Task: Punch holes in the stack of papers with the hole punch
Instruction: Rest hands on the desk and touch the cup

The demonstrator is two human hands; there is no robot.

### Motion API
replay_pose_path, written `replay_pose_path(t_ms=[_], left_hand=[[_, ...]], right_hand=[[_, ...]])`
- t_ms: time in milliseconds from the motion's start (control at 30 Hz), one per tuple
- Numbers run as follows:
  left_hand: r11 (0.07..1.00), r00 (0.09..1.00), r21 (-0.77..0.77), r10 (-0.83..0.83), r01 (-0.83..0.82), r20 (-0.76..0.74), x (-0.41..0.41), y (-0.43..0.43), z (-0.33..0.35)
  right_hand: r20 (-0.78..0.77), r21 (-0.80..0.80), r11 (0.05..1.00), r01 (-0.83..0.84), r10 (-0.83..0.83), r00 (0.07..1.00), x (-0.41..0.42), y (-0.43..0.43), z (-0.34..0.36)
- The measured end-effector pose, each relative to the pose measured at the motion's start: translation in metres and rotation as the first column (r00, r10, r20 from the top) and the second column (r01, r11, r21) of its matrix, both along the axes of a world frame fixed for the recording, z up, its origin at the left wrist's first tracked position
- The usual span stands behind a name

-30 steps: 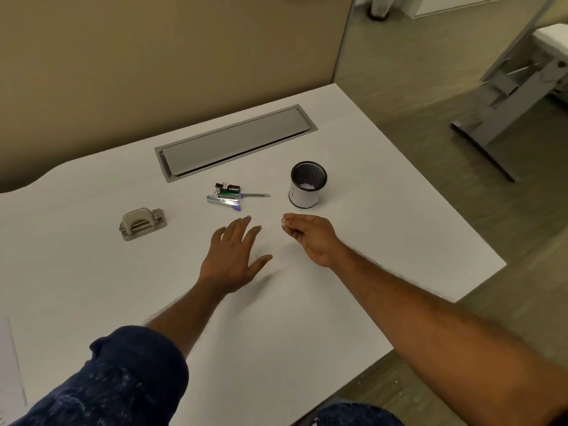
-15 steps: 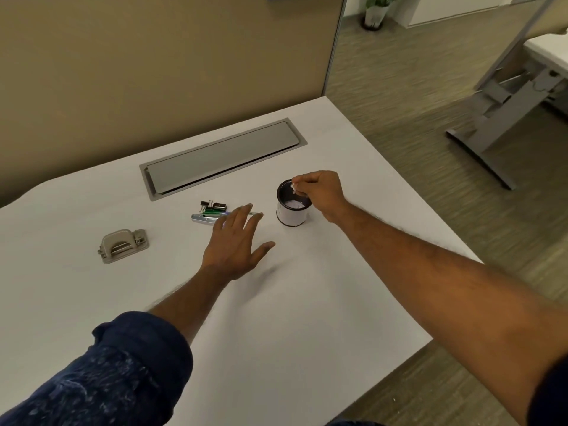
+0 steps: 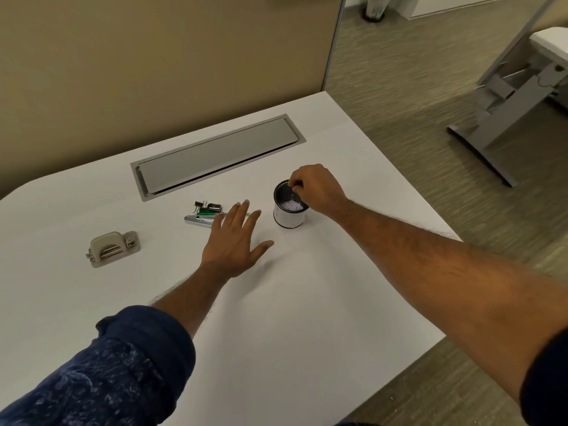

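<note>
A beige hole punch (image 3: 113, 249) sits on the white desk (image 3: 276, 318), left of my hands and untouched. My left hand (image 3: 233, 244) lies flat on the desk, fingers spread, holding nothing. My right hand (image 3: 319, 187) hovers over the mouth of a small black-rimmed white cup (image 3: 287, 218), fingertips pinched together just inside the rim. White paper scraps lie in the bottom of the cup. No scrap shows between the fingertips. No stack of papers is in view.
A stapler, a green pen and binder clips (image 3: 204, 212) lie just beyond my left fingertips. A grey cable hatch (image 3: 215, 155) is set into the desk near the beige partition. The desk's right edge drops to carpet, where another desk's metal leg (image 3: 504, 112) stands.
My right hand carried a small white scrap from the desk surface up to the cup and now pinches inside its rim. My left hand stayed flat in place.
</note>
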State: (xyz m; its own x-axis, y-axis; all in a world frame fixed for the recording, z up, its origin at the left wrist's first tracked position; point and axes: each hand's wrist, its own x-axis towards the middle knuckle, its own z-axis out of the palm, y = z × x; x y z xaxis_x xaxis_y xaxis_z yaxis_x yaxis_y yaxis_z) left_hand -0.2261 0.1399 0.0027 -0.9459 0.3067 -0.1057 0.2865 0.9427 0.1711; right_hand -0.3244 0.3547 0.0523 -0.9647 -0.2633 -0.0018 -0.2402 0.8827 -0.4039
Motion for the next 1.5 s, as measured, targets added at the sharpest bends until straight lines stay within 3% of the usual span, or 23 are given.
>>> replay_pose_path(t_ms=[100, 267, 500, 633, 700, 800, 967, 1100, 1200, 1500], left_hand=[[1.000, 1.000, -0.008, 0.000, 0.000, 0.018, 0.000, 0.000, -0.005], [0.999, 0.999, -0.031, 0.012, -0.011, 0.039, 0.005, -0.004, -0.008], [0.999, 0.998, -0.033, 0.027, -0.026, 0.057, 0.015, -0.017, -0.014], [0.998, 0.995, -0.045, 0.040, -0.036, 0.091, 0.025, -0.028, -0.017], [0.998, 0.995, -0.045, 0.046, -0.042, 0.093, 0.032, -0.036, -0.019], [0.997, 0.994, -0.050, 0.061, -0.056, 0.094, 0.043, -0.048, -0.019], [0.993, 0.988, -0.043, 0.112, -0.108, 0.105, 0.066, -0.072, -0.020], [0.989, 0.982, -0.032, 0.146, -0.144, 0.122, 0.091, -0.092, -0.020], [0.987, 0.975, -0.017, 0.163, -0.162, 0.150, 0.114, -0.110, -0.022], [0.968, 0.941, -0.017, 0.249, -0.252, 0.228, 0.212, -0.189, -0.047]], right_hand=[[-0.028, 0.112, 0.992, -0.052, 0.055, 0.998, -0.001, -0.001, 0.000], [0.017, 0.161, 0.984, -0.075, 0.074, 0.997, -0.003, -0.001, -0.002], [0.045, 0.060, 0.998, -0.008, 0.006, 0.999, 0.003, 0.001, -0.008], [0.069, -0.210, 0.971, 0.115, -0.102, 0.992, 0.008, 0.004, -0.002], [0.157, -0.385, 0.897, 0.218, -0.169, 0.973, 0.012, 0.006, 0.000], [0.446, -0.652, 0.602, 0.462, -0.189, 0.875, 0.022, 0.006, 0.006], [0.606, -0.759, 0.278, 0.589, -0.028, 0.795, 0.046, 0.000, 0.012], [0.644, -0.762, 0.127, 0.635, 0.048, 0.763, 0.071, -0.016, 0.011], [0.662, -0.743, 0.173, 0.646, 0.057, 0.747, 0.097, -0.035, 0.003], [0.684, -0.595, 0.551, 0.585, -0.035, 0.729, 0.168, -0.095, -0.043]])
